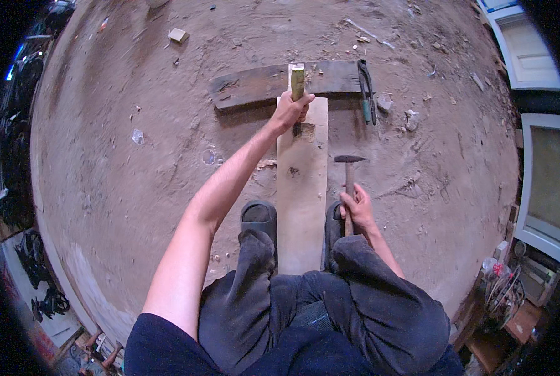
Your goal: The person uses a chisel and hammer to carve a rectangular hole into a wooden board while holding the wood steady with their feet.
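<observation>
A pale wooden board [302,207] lies lengthwise between my feet, its far end against or on a dark, worn plank [248,84]. My left hand [290,111] is wrapped round the yellowish handle of a chisel [298,81] near the board's far end. Below the fist the chisel's dark blade meets a rough cut area [306,130] in the wood; its tip is hard to make out. To the right of the board, my right hand [359,207] grips the wooden handle of a hammer [349,159], its head pointing away from me, apart from the chisel.
Pincers [366,94] with a green grip rest across the dark plank's right end. Wood chips, a small block [179,35] and crumpled clear scraps [138,136] litter the dirt floor. White-framed panels [543,182] stand at the right; dark clutter [20,138] lines the left.
</observation>
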`<state>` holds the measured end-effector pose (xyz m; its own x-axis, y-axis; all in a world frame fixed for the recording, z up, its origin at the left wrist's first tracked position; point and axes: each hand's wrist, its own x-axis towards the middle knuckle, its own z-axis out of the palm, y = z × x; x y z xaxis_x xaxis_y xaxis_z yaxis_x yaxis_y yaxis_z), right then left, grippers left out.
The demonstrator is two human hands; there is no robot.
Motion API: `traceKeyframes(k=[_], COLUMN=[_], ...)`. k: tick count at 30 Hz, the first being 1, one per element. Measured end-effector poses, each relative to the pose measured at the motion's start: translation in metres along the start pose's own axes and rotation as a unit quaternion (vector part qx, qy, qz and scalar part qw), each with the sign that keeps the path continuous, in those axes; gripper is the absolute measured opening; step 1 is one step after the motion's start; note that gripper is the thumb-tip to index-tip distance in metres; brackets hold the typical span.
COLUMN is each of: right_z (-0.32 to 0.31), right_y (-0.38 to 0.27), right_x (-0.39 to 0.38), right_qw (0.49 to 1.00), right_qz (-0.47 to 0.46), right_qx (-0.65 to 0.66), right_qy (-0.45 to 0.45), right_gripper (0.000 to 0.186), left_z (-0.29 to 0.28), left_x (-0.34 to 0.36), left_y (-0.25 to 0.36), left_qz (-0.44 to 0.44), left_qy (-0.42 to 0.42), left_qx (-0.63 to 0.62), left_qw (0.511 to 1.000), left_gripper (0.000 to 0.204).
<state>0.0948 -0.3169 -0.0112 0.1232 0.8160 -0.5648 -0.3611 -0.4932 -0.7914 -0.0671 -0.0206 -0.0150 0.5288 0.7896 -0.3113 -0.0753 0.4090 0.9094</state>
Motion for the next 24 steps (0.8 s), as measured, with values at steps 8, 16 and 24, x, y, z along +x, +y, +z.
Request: traceKeyframes(k=[8, 16, 24], right_z=[0.001, 0.021, 0.01], right_y=[-0.081, -0.106, -0.208], right_x=[0.008, 0.002, 0.006], right_qw=[0.999, 0.996, 0.931], right_qz=[-0.044, -0.06, -0.12], right_qx=[-0.022, -0.066, -0.343], right_qy=[0.017, 0.027, 0.029], right_gripper=[0.02, 0.017, 0.019], left_z=[0.001, 0.012, 0.026], left_x=[-0.008, -0.002, 0.02], left_y=[0.022, 0.003, -0.008], left_qz=[0.032, 0.134, 0.195], left_qy=[0.012, 0.078, 0.106], left_qx=[-0.005, 0.076, 0.171], left_qw=[0.999, 0.985, 0.96], left_gripper=[0.03, 0.036, 0.039])
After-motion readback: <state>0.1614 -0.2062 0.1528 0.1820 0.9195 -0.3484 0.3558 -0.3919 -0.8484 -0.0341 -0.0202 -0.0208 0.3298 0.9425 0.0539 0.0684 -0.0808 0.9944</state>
